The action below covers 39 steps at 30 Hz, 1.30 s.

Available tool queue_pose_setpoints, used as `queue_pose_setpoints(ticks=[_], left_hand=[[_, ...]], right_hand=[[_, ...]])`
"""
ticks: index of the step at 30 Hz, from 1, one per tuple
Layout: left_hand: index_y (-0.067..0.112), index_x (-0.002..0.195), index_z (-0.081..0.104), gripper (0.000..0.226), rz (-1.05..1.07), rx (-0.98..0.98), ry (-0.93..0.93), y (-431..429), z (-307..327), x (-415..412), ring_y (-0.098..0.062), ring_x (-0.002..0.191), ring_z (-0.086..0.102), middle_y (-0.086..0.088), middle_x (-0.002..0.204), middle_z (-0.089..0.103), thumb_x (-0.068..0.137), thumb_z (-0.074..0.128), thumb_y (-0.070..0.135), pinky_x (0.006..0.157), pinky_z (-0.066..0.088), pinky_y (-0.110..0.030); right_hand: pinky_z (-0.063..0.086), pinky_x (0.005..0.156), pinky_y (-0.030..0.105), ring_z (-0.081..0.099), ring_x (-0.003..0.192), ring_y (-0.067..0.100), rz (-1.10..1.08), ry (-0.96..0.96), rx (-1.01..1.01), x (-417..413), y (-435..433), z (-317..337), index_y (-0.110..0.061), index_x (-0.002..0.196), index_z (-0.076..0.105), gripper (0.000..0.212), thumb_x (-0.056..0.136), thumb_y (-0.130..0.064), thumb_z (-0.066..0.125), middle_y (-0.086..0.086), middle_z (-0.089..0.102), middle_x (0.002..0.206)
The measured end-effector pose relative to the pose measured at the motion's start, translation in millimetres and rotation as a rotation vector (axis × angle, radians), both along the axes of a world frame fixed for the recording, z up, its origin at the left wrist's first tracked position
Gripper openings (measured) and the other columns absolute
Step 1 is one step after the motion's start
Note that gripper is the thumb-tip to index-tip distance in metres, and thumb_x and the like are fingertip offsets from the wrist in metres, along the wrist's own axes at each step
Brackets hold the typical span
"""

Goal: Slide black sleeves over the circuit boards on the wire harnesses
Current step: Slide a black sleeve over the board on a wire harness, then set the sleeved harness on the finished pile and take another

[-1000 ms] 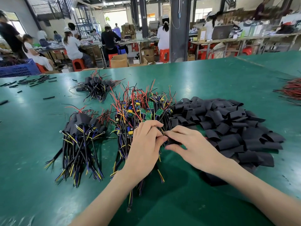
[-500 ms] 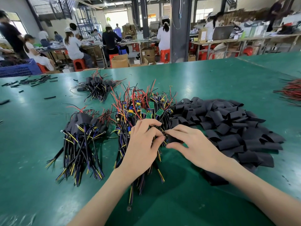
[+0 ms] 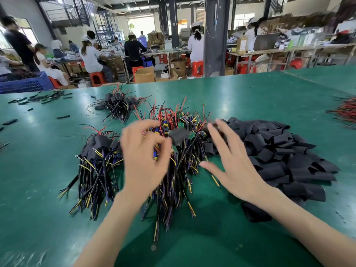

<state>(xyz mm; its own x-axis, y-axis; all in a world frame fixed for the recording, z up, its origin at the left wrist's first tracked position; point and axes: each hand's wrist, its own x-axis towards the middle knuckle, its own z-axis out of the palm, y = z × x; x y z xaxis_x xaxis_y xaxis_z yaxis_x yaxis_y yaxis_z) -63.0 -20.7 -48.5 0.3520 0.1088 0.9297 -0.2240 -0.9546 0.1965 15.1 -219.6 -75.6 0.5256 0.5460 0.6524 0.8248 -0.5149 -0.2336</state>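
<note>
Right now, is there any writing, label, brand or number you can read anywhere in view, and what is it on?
No text in view can be read.
Green circuit boards: any printing is too small and blurred to read.
Cardboard box on the far bench: it has a white label, too small to read.
Orange sign at the back of the hall: too small to read.

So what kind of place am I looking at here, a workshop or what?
Most likely an electronics assembly factory floor. Piles of wire harnesses and black sleeves lie on a green worktable, and workers sit on red stools at long benches behind.
</note>
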Motion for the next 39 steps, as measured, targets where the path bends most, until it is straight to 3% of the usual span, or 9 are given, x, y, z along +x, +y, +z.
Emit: queue_pose_setpoints(ticks=[4,8,12,16,20,24,27,33,39], left_hand=[[0.006,0.07,0.062,0.021,0.409,-0.139,-0.095,61.0,9.4,-4.2,-0.037,0.112,0.045,-0.016,0.115,0.058,0.086,0.063,0.019,0.097,0.022,-0.031],[0.003,0.08,0.068,0.022,0.754,-0.323,0.249,101.7,-15.4,-7.2,-0.039,0.126,0.032,-0.015,0.127,0.048,0.085,0.058,0.022,0.104,0.019,-0.046],[0.001,0.096,0.07,0.024,0.845,-0.442,0.525,109.1,-32.0,-6.4,-0.037,0.124,0.028,-0.018,0.126,0.047,0.083,0.056,0.015,0.105,0.018,-0.05],[-0.001,0.102,0.061,0.03,0.898,-0.438,0.477,94.3,-21.3,-4.1,-0.04,0.124,0.029,-0.023,0.126,0.043,0.079,0.061,0.019,0.104,0.019,-0.053],[0.013,0.102,0.061,0.031,0.646,-0.242,0.337,50.0,-8.7,10.2,-0.033,0.114,0.039,-0.016,0.116,0.052,0.085,0.059,0.038,0.095,0.027,-0.048],[0.02,0.103,0.064,0.051,0.493,-0.056,0.658,-3.4,-16.1,39.4,-0.024,0.11,0.045,-0.003,0.11,0.058,0.085,0.046,0.064,0.095,0.03,-0.041],[0.015,0.104,0.063,0.045,0.492,-0.011,0.79,-14.4,-20.8,50.6,-0.026,0.107,0.053,-0.004,0.106,0.065,0.086,0.051,0.055,0.099,0.034,-0.041],[0.017,0.095,0.057,0.019,0.234,-0.379,0.517,-12.3,-0.9,36.6,-0.025,0.083,0.062,0.001,0.086,0.068,0.084,0.065,0.03,0.078,0.046,-0.033],[0.012,0.104,0.047,0.027,-0.222,-0.986,0.497,-2.1,46.9,31.3,-0.016,0.073,0.066,-0.013,0.098,0.065,0.085,0.064,0.004,0.071,0.057,-0.032]], right_hand=[[0.019,0.112,0.046,0.024,0.134,0.038,-0.243,0.002,-0.053,9.0,-4.6,-1.4,-0.008,0.146,0.027,0.074,0.086,-0.033,0.063,0.02,0.021,0.149],[0.023,0.108,0.053,0.03,0.129,0.044,-0.457,0.018,-0.226,17.2,-7.0,-11.7,-0.002,0.136,0.042,0.069,0.078,-0.027,0.069,0.025,0.031,0.142],[0.016,0.109,0.049,0.023,0.132,0.038,-0.563,0.1,-0.374,24.4,-11.2,-20.9,-0.007,0.13,0.047,0.059,0.079,-0.03,0.064,0.02,0.031,0.142],[0.017,0.108,0.049,0.027,0.129,0.037,-0.624,0.119,-0.373,34.4,-15.2,-23.0,-0.008,0.124,0.053,0.048,0.08,-0.024,0.061,0.019,0.039,0.136],[0.021,0.107,0.047,0.033,0.126,0.035,-0.631,0.109,-0.387,46.2,-21.2,-23.7,-0.015,0.133,0.045,0.048,0.087,-0.027,0.053,0.014,0.04,0.139],[0.018,0.11,0.045,0.026,0.134,0.028,-0.561,0.18,-0.492,55.3,-21.2,-31.2,-0.031,0.147,0.021,0.054,0.097,-0.046,0.033,0.003,0.026,0.151],[0.019,0.11,0.042,0.028,0.134,0.025,-0.491,0.228,-0.529,58.1,-23.3,-32.9,-0.032,0.147,0.022,0.052,0.098,-0.049,0.029,-0.001,0.033,0.149],[0.031,0.098,0.034,0.039,0.121,0.023,-0.463,0.208,-0.5,60.1,-23.3,-27.6,-0.022,0.128,0.05,0.041,0.097,-0.045,0.036,0.0,0.05,0.126],[0.034,0.097,0.036,0.039,0.118,0.024,-0.345,0.288,-0.429,63.8,-24.9,-24.5,-0.017,0.131,0.046,0.045,0.093,-0.041,0.05,0.004,0.048,0.124]])
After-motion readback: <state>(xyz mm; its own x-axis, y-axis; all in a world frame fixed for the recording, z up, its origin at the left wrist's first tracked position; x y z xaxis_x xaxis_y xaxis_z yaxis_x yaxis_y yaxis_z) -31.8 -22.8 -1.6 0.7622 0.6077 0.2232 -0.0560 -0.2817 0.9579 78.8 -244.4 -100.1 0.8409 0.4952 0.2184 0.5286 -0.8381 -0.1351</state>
